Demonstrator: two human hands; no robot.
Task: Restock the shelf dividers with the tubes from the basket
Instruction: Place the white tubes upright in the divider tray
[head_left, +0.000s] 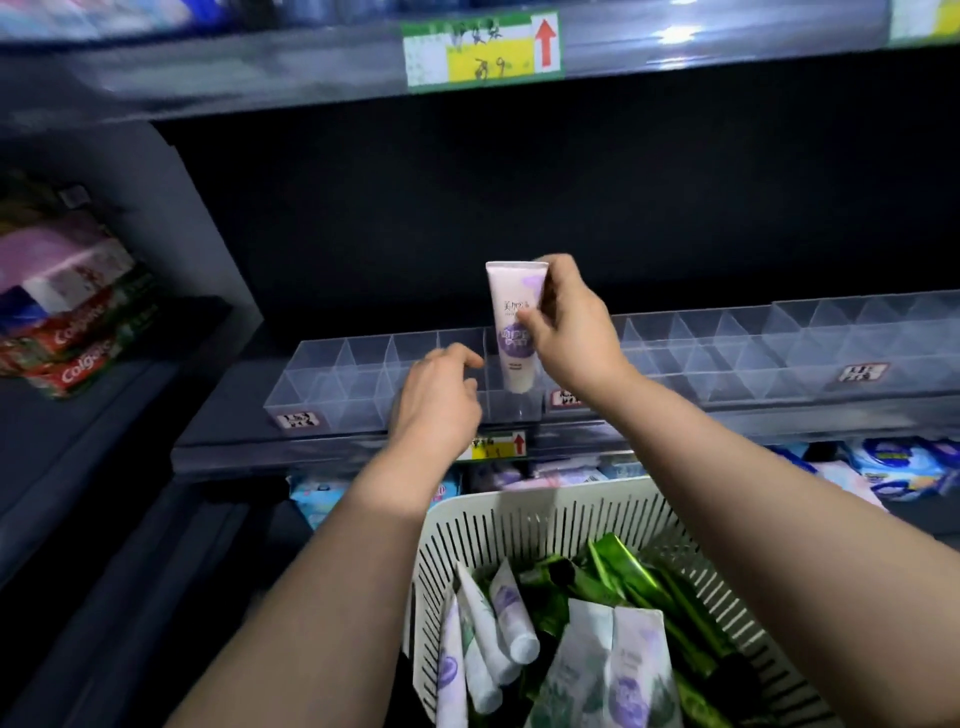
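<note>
Your right hand (566, 327) pinches white-purple plastic tube (514, 332) upright | left hand (439, 402) loose, empty | clear plastic divider (332, 374) cells free leftward

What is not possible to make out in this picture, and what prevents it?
Head view, upper price label: writing blurred by motion.
Head view, basket: near part cut off by the bottom edge, so its contents cannot be counted.
Head view, tube: right side covered by the right grip.

Dim store shelving (249, 83), dark back panel (467, 187)
</note>
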